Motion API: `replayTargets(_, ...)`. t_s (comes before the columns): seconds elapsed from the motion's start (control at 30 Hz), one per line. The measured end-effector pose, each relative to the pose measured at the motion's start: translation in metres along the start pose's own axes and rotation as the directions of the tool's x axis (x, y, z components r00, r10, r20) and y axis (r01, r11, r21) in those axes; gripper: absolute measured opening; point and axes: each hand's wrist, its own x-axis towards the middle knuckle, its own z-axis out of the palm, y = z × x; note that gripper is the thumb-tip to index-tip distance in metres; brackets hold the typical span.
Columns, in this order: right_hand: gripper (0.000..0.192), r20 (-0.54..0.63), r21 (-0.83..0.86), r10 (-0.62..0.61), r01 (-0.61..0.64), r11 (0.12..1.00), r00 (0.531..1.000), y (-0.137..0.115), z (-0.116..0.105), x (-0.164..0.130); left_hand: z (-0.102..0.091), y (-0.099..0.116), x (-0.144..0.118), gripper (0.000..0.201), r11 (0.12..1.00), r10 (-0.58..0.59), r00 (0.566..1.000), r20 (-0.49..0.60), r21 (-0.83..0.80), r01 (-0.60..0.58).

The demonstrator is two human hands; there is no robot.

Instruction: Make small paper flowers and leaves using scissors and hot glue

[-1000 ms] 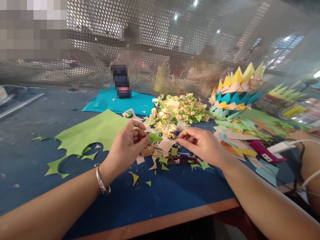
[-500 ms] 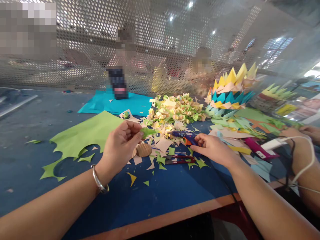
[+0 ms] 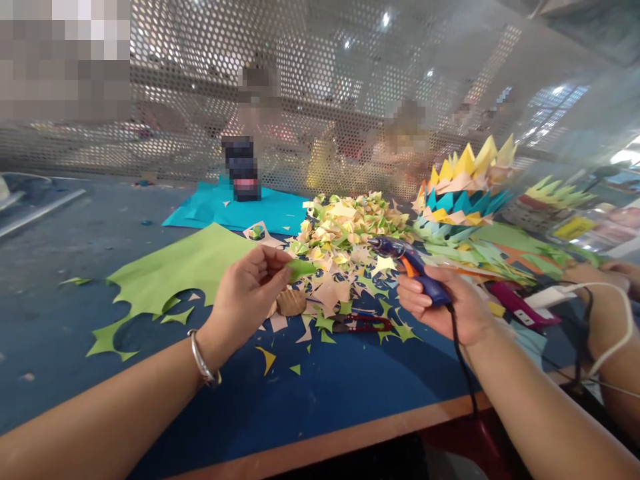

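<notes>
Between the thumb and fingers of my left hand (image 3: 255,283) is a small piece of green paper (image 3: 301,269), its tip pointing right. My right hand (image 3: 445,303) is wrapped round the handle of a dark blue glue gun (image 3: 407,259) with an orange trigger. The gun's nozzle points left, above the paper scraps, apart from the green piece. A black cord runs down from its handle. Beneath my hands lie cut scraps, a round wooden piece (image 3: 291,302) and red-handled snips (image 3: 367,325).
A heap of folded paper bits (image 3: 355,217) lies behind the scraps. A layered paper crown (image 3: 463,193) stands at the back right. Green sheet (image 3: 185,270) and blue sheets (image 3: 200,210) lie left. Another person's arm (image 3: 607,333) and a magenta device (image 3: 520,305) are at right.
My right hand has lifted the glue gun off the scraps, with its grip now full round the handle. The left hand with the green paper has stayed nearly in place.
</notes>
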Motion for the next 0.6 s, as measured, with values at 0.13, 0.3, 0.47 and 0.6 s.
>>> replayTargets(0.13, 0.022, 0.074, 0.097, -0.001, -0.006, 0.995, 0.997, 0.002, 0.012, -0.001, 0.001, 0.001, -0.001, 0.012, 0.999, -0.012, 1.0, 0.01, 0.034, 0.012)
replayTargets(0.3, 0.022, 0.184, 0.261, -0.013, -0.036, 0.965, 0.983, 0.008, 0.016, 0.001, 0.002, -0.004, -0.001, 0.014, 0.997, -0.008, 0.997, 0.072, 0.073, 0.003)
replayTargets(0.47, 0.019, 0.222, 0.259, -0.041, -0.018, 0.966, 0.974, 0.016, 0.013, 0.002, 0.003, -0.006, -0.004, 0.016, 0.99, -0.014, 0.989, 0.147, 0.142, -0.007)
replayTargets(0.6, 0.024, 0.169, 0.194, -0.046, 0.012, 0.981, 0.985, 0.02, 0.015, 0.001, 0.004, -0.001, -0.008, 0.016, 0.976, -0.035, 0.984, 0.177, 0.219, -0.005)
